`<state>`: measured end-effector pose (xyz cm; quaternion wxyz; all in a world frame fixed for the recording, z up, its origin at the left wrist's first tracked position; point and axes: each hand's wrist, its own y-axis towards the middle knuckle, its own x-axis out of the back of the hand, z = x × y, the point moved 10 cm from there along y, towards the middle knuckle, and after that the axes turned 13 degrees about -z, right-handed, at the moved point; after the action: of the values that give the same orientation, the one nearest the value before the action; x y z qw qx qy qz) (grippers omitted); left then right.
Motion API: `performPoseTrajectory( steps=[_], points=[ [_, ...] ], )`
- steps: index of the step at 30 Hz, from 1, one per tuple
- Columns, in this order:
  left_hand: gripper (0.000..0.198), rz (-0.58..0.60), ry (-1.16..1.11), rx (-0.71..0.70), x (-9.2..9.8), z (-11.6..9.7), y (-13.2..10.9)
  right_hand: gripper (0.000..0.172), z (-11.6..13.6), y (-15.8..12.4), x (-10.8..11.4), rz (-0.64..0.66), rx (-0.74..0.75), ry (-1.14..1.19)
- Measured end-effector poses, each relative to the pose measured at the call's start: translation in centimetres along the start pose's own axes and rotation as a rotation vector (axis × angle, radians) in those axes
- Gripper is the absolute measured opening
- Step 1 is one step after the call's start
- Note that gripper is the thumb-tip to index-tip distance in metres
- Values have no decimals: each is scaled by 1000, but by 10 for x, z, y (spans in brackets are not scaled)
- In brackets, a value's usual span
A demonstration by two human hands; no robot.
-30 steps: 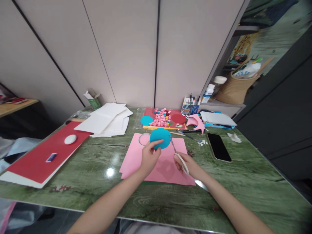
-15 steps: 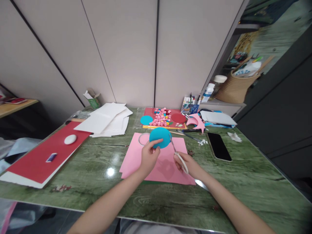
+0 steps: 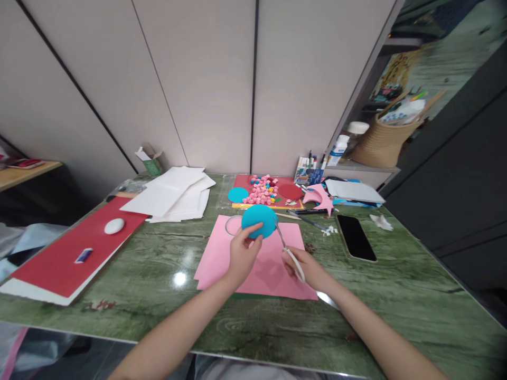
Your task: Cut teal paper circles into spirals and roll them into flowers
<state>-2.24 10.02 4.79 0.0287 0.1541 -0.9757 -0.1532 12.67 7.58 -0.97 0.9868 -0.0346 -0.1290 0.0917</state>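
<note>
My left hand pinches a blue paper circle by its lower edge, fingers in front and thumb near the rim. In my right hand is a pair of scissors with pale handles, its blades meeting the circle's right edge. Both hands hover over pink paper sheets lying on the table. A ring, perhaps a roll of tape, rests on the pink paper, partly behind the circle.
Behind are a red sheet with pink paper bits, another blue circle and pink offcuts. A phone lies right. Left are white papers and a red board bearing a white oval object. Pens stand in a box.
The blue circle has shifted very slightly up and left in my left hand. The scissors stay at its right edge, with almost no other movement.
</note>
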Motion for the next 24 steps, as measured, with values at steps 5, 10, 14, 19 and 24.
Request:
performPoseTrajectory(
  steps=[5, 10, 14, 19, 24],
  points=[
    [26, 1, 20, -2, 0, -3, -1, 37, -4, 1, 0, -15, -2, 28],
    [26, 19, 38, -14, -3, -6, -4, 37, -5, 2, 0, -25, -2, 62],
    [26, 24, 22, -15, -3, -7, -4, 36, -3, 3, 1, -32, 16, 50],
    [26, 28, 12, -4, -4, -4, -3, 33, -3, 2, 0, -12, 10, 47],
    [23, 31, -13, 1, -4, -2, -2, 33, -3, 2, 0, -7, 14, 39]
  ],
)
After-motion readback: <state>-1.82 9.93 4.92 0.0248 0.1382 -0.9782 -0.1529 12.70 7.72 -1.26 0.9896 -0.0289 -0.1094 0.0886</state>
